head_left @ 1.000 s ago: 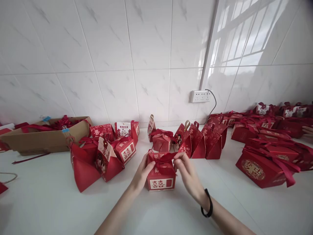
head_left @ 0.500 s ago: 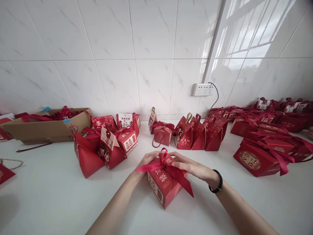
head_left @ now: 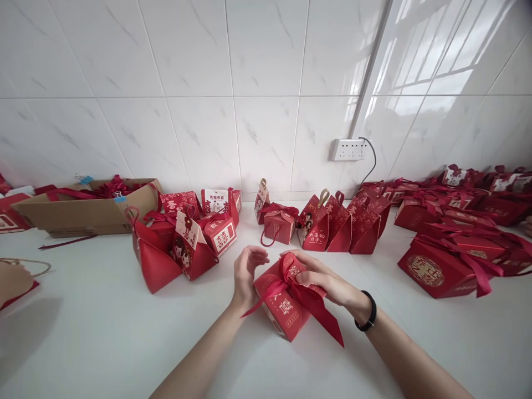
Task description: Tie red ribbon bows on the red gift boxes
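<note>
A red gift box with printed characters stands tilted in front of me on the white table. A red ribbon bow is tied over its top, one long tail hanging toward the right front. Across the box's right and far side lies my right hand, its thumb on the top by the bow, gripping the box. My left hand stands upright at the box's left side, fingers loosely curved and holding nothing. Whether its palm edge touches the box I cannot tell.
Several red gift boxes stand at the left, beside a cardboard tray of ribbon. Triangular boxes line up behind my hands. Many ribboned boxes crowd the right. A power socket is on the tiled wall.
My left hand has come off the box's top and moved upright at its left. The box has tipped and turned slightly under my right hand. The view has shifted a little.
</note>
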### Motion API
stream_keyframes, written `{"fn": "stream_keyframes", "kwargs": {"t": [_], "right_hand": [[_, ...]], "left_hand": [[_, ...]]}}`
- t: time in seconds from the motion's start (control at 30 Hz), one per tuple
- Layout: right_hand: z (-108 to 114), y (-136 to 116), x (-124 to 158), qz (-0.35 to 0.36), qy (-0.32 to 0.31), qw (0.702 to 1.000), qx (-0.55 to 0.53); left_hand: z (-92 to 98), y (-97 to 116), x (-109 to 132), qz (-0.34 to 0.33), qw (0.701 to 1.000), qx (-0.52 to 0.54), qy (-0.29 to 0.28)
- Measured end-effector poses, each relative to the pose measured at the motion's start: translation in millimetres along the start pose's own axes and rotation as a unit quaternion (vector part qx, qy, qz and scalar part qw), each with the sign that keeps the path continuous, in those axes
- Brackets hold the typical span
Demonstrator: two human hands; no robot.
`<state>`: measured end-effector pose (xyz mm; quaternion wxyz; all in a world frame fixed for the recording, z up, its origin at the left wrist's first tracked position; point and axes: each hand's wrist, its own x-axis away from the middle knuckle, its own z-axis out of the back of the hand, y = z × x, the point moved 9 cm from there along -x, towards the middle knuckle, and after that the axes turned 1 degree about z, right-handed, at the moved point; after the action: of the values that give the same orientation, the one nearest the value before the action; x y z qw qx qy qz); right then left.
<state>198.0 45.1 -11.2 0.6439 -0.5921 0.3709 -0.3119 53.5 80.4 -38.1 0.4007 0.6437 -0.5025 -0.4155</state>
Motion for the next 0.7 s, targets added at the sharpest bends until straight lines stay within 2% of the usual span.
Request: {"fn": "stream_keyframes", "kwargs": {"t": [0.07,0.2,0.27,0.37,0.43,0.53,0.63,0.7], "right_hand": [[8.0,-2.6,-0.1,0.025,0.045,0.999,-0.004],[32.1,-4.1,4.1,0.099,0.221,0.97,0.022],[39.8,-2.7,8.6,0.117,0.294,0.946,0.062],[46.1,-4.4,13.5,0.126,0.347,0.92,0.131],[48.1,-8.2,13.1,0.127,0.336,0.92,0.154],[45.2,-13.7,7.2,0.128,0.262,0.947,0.135],[35.5,-17.8,1.5,0.144,0.184,0.965,0.119],[33.5,-16.8,0.6,0.151,0.187,0.961,0.136]], "left_hand": [[3.6,4.5,-5.2,-0.02,1.0,0.012,0.012],[5.0,-4.7,-11.3,0.002,1.0,0.026,0.001],[-8.2,-11.2,-7.2,0.03,0.997,0.047,-0.061],[-33.3,-13.5,5.5,0.061,0.98,0.069,-0.179],[-40.2,-14.4,11.2,0.09,0.97,0.066,-0.218],[-39.3,-15.0,13.4,0.133,0.961,0.061,-0.236],[-35.7,-9.1,13.1,0.114,0.965,-0.003,-0.237],[-34.2,-6.5,13.6,0.095,0.97,-0.05,-0.219]]}}
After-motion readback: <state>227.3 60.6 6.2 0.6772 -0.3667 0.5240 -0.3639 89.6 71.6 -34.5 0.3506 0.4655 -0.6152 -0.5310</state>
